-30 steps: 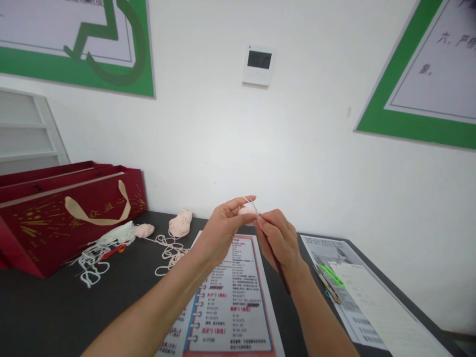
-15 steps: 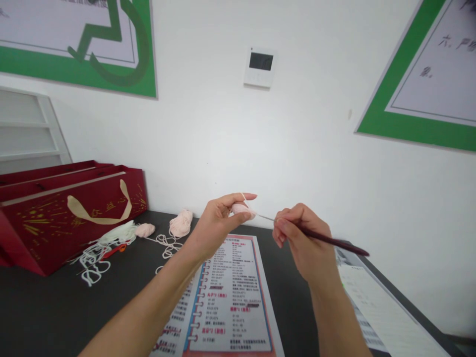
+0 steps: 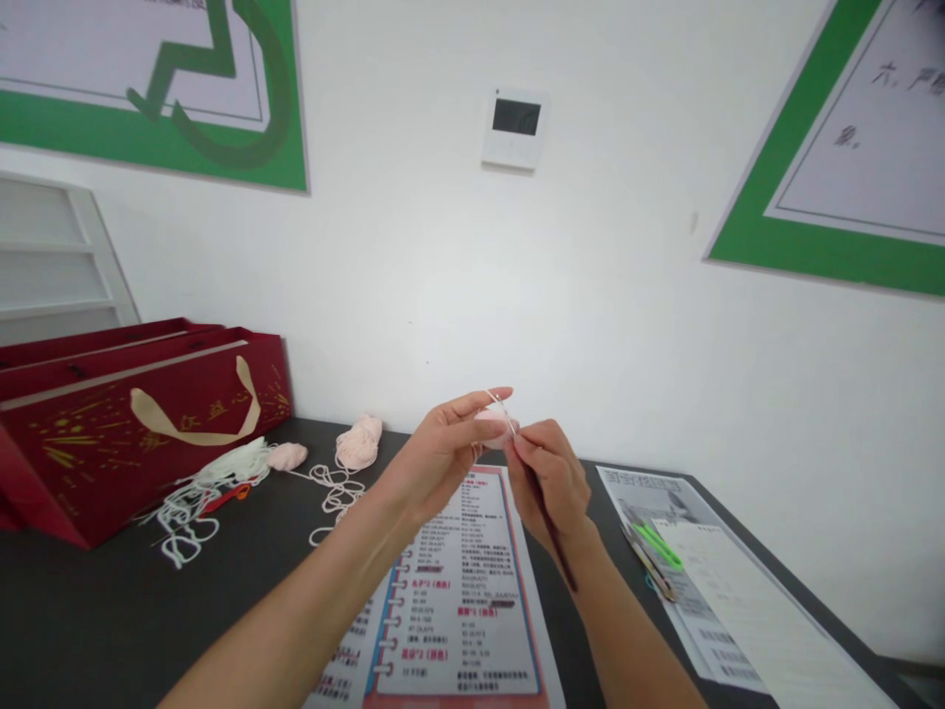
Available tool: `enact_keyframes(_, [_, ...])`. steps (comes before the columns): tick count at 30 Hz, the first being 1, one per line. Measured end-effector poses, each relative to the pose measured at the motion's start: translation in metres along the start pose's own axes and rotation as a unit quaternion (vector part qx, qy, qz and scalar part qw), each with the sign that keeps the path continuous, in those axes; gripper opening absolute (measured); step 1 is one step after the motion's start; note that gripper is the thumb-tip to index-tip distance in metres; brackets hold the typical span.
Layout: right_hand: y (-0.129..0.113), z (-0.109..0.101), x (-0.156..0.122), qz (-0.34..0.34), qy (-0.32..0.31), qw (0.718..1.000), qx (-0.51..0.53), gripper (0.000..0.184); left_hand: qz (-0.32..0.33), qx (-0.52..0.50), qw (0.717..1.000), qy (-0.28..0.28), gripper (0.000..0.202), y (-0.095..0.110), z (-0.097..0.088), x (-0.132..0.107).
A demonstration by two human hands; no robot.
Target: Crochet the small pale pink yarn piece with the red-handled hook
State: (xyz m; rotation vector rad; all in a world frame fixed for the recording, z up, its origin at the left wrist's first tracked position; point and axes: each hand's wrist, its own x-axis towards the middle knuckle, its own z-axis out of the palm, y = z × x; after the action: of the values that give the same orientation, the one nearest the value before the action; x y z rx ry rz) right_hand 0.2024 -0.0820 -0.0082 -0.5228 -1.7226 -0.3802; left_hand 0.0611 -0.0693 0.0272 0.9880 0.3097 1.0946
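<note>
My left hand (image 3: 450,443) pinches a small pale pink crochet piece (image 3: 493,425), with its index finger stretched out and a strand of yarn (image 3: 499,398) running up to it. Closed around a crochet hook (image 3: 547,512) with a dark red handle, my right hand (image 3: 550,473) is right beside the left. The hook's thin metal tip meets the crochet piece at its upper right side; the stitches are too small to make out. Below both hands lies a printed pattern sheet (image 3: 472,591) on the dark table.
At the left stand red gift bags (image 3: 177,414). Near them lie a pink yarn ball (image 3: 359,442), a small pink piece (image 3: 287,456), tangled white yarn (image 3: 192,512) and an orange-red tool (image 3: 228,497). To the right, papers (image 3: 745,591) carry a bright green item (image 3: 660,545) and a slim tool (image 3: 650,566).
My right hand has moved left, up against the left hand, and the hook has swung from pointing sideways to steeply upward. The green item on the papers has come into view.
</note>
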Motion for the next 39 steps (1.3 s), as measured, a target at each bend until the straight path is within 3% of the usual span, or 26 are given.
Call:
enact_keyframes(2, [-0.001, -0.005, 0.004, 0.096, -0.007, 0.990, 0.099, 0.018, -0.020, -0.002, 1.000, -0.010, 0.033, 0.005, -0.004, 0.000])
enact_keyframes(5, [-0.004, -0.015, 0.011, 0.214, -0.028, 0.953, 0.213, 0.008, -0.018, 0.020, 0.999, -0.017, 0.034, 0.011, -0.010, 0.000])
enact_keyframes(9, [-0.006, -0.029, 0.018, 0.224, -0.067, 0.945, 0.230, 0.010, -0.013, 0.047, 0.998, -0.026, 0.031, 0.019, -0.017, 0.000])
enact_keyframes(15, [-0.014, -0.039, 0.024, 0.199, -0.110, 0.951, 0.209, 0.016, -0.068, 0.036, 0.996, -0.054, 0.031, 0.026, -0.022, 0.000])
enact_keyframes(20, [-0.019, -0.046, 0.026, 0.224, -0.129, 0.940, 0.225, 0.014, -0.099, 0.046, 0.990, -0.087, 0.029, 0.031, -0.030, -0.001])
enact_keyframes(24, [-0.012, -0.048, 0.024, 0.287, -0.120, 0.905, 0.289, 0.009, -0.090, 0.102, 0.986, -0.093, 0.024, 0.034, -0.031, -0.003])
enact_keyframes(31, [-0.004, -0.033, 0.031, 0.383, -0.058, 0.813, 0.436, 0.018, 0.051, 0.241, 0.969, -0.031, 0.026, 0.025, -0.017, -0.007])
enact_keyframes(33, [-0.005, -0.031, 0.031, 0.378, -0.052, 0.816, 0.435, 0.018, 0.076, 0.255, 0.964, -0.013, 0.027, 0.022, -0.015, -0.007])
enact_keyframes(39, [-0.011, -0.028, 0.024, 0.343, -0.031, 0.870, 0.354, 0.012, 0.108, 0.278, 0.954, 0.008, 0.027, 0.019, -0.013, -0.007])
